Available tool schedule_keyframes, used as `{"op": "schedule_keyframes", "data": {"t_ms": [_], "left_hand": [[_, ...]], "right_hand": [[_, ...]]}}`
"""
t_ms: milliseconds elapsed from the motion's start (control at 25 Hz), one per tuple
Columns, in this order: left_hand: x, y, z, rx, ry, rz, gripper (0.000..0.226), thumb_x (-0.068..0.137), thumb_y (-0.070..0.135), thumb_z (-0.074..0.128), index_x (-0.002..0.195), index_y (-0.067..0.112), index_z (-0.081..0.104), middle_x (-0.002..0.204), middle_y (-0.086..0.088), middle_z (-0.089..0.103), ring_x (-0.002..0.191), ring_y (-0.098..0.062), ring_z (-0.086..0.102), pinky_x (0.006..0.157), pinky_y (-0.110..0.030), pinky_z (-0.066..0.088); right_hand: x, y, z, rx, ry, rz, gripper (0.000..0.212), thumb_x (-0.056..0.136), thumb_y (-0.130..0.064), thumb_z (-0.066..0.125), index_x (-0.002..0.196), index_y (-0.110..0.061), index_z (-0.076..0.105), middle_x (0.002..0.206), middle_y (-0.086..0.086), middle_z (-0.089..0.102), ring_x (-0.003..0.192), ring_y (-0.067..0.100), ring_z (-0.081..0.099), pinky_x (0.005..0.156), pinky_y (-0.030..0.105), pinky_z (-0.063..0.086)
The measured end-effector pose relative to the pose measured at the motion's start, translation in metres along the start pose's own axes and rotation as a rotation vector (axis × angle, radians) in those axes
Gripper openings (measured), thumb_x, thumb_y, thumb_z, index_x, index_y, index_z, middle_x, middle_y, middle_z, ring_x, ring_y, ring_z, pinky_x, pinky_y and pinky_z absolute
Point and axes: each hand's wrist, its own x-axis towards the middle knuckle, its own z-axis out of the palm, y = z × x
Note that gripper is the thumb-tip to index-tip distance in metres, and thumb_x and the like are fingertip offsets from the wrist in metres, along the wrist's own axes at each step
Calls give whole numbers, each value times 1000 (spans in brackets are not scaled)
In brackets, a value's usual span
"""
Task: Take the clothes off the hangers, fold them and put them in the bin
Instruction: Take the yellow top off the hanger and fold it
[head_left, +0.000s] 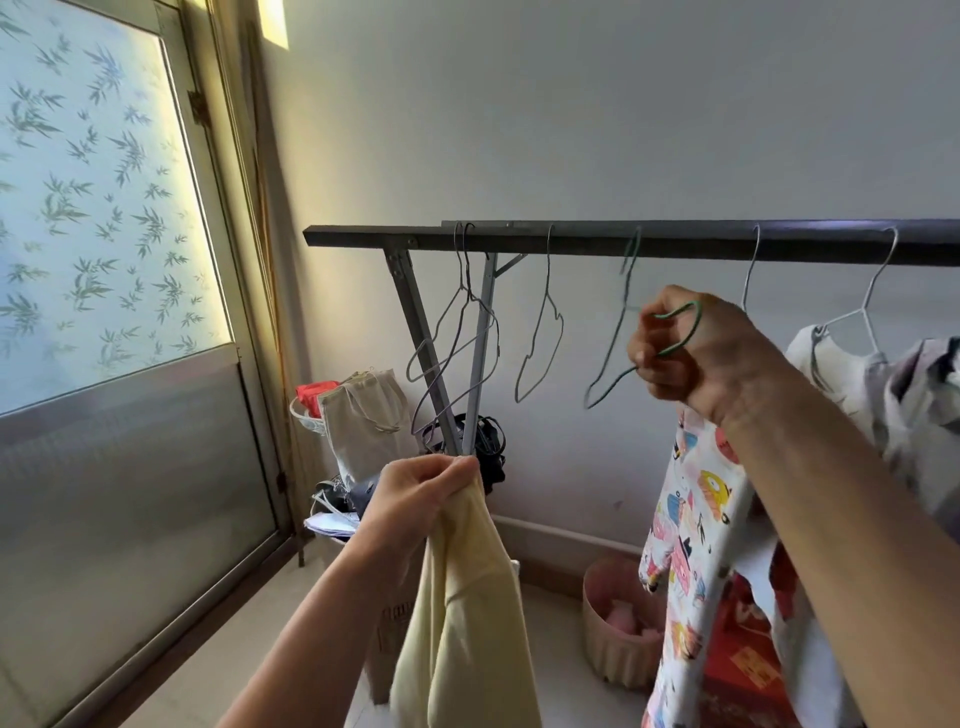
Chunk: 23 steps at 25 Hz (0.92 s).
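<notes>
My left hand (415, 499) grips the top of a pale yellow garment (462, 623) that hangs down from it, below the rail. My right hand (691, 353) is raised and holds a green wire hanger (680, 325) by its hook, just under the dark metal rail (571, 241). Several bare wire hangers (540, 332) hang on the rail to the left of that hand. A cartoon-print garment (691, 519) hangs under my right forearm. To the right, white and grey clothes (883, 384) stay on hangers.
A pink ribbed bin (618, 639) stands on the floor under the rail. A beige tote bag (369, 421), a basket and dark bags pile up in the corner. A frosted door (104, 260) is at the left, a red box (743, 670) at lower right.
</notes>
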Motion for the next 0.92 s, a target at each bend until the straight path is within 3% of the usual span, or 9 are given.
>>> {"op": "schedule_keyframes", "data": {"t_ms": [120, 280, 520, 600, 640, 680, 760, 840, 920], "left_hand": [[-3, 3, -5, -146, 18, 0, 21, 86, 20, 70, 86, 0, 74, 65, -5, 64, 54, -9, 57, 49, -17, 47], [-4, 15, -13, -201, 34, 27, 17, 81, 22, 73, 90, 8, 76, 73, -5, 71, 59, -7, 63, 50, -17, 48], [-4, 22, -21, -223, 78, 59, 14, 83, 12, 70, 96, 12, 76, 82, -3, 76, 69, -7, 70, 57, -18, 53], [-5, 22, -22, -226, 81, 70, 14, 83, 11, 70, 97, 12, 76, 84, -3, 76, 71, -8, 70, 59, -19, 54], [-6, 22, -22, -227, 83, 74, 14, 83, 11, 70, 96, 12, 75, 83, -2, 76, 71, -8, 71, 59, -19, 54], [-6, 22, -22, -227, 87, 75, 14, 84, 11, 70, 96, 13, 75, 83, -2, 76, 71, -8, 71, 59, -19, 54], [-7, 22, -21, -226, 94, 73, 14, 85, 11, 69, 97, 13, 75, 81, 0, 76, 70, -7, 71, 58, -19, 53], [-7, 21, -19, -224, 88, 70, 15, 85, 11, 69, 98, 14, 75, 81, 1, 76, 71, -7, 70, 58, -19, 52], [-9, 20, -18, -211, 81, 65, 15, 85, 13, 69, 98, 15, 75, 82, 1, 76, 72, -7, 70, 59, -20, 52]], "right_hand": [[30, -3, 4, -199, 161, -176, 23, 91, -11, 39, 70, -6, 46, 41, 7, 55, 28, 13, 34, 36, 14, 25], [58, 4, 7, -337, 210, -199, 16, 93, -10, 36, 85, -2, 48, 59, 16, 56, 45, 19, 38, 46, 23, 27], [68, 51, 5, -387, 191, -118, 16, 91, -10, 39, 79, -3, 47, 68, 23, 64, 25, 12, 32, 36, 15, 24], [69, 65, 2, -505, 243, -146, 19, 90, -22, 44, 86, -4, 50, 88, 18, 69, 42, 15, 52, 43, 24, 40], [66, 69, 1, -597, 295, -171, 25, 89, -28, 46, 97, -5, 51, 101, 15, 68, 65, 22, 62, 59, 32, 49], [61, 72, 2, -684, 348, -205, 32, 91, -32, 48, 109, -6, 48, 112, 13, 62, 87, 29, 62, 75, 37, 47], [40, 78, 13, -776, 384, -360, 34, 94, -30, 49, 120, -9, 42, 118, 13, 53, 98, 34, 56, 80, 38, 39], [13, 81, 33, -811, 320, -595, 27, 95, -28, 52, 117, -15, 48, 109, 5, 57, 86, 26, 56, 73, 32, 37], [-9, 87, 55, -812, 32, -698, 20, 92, -33, 59, 109, -24, 55, 97, -8, 62, 77, 13, 57, 69, 30, 45]]}}
